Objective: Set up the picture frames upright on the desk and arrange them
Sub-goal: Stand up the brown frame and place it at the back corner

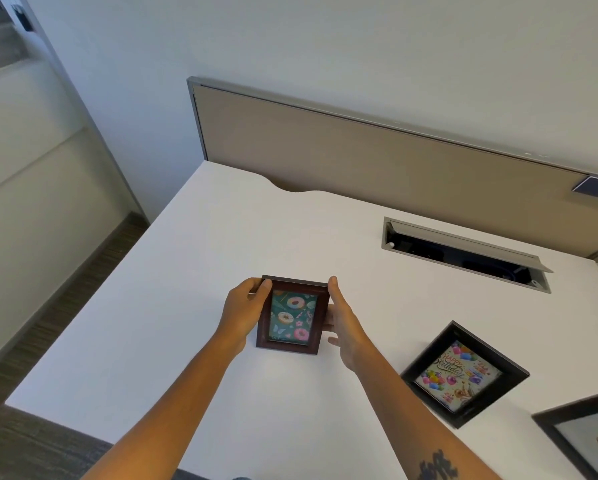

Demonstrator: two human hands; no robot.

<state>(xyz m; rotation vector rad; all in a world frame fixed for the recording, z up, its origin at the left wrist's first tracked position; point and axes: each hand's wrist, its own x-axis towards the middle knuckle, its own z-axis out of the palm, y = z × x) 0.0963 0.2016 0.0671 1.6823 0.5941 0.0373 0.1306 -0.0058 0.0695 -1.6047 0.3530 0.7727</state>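
A dark brown frame with a doughnut picture [292, 317] stands roughly upright on the white desk [186, 306], its bottom edge on the surface. My left hand [244, 308] grips its left side, thumb on the front. My right hand [342, 323] holds its right side, fingers partly behind it. A black frame with a "Happy Birthday" picture [464, 374] lies flat on the desk to the right. Another black frame [585, 434] lies at the bottom right corner, cut off by the image edge.
A beige partition panel [377, 161] runs along the back of the desk. An open cable tray [464, 252] is sunk into the desk at the back right. The desk's left edge drops to carpeted floor [65, 306].
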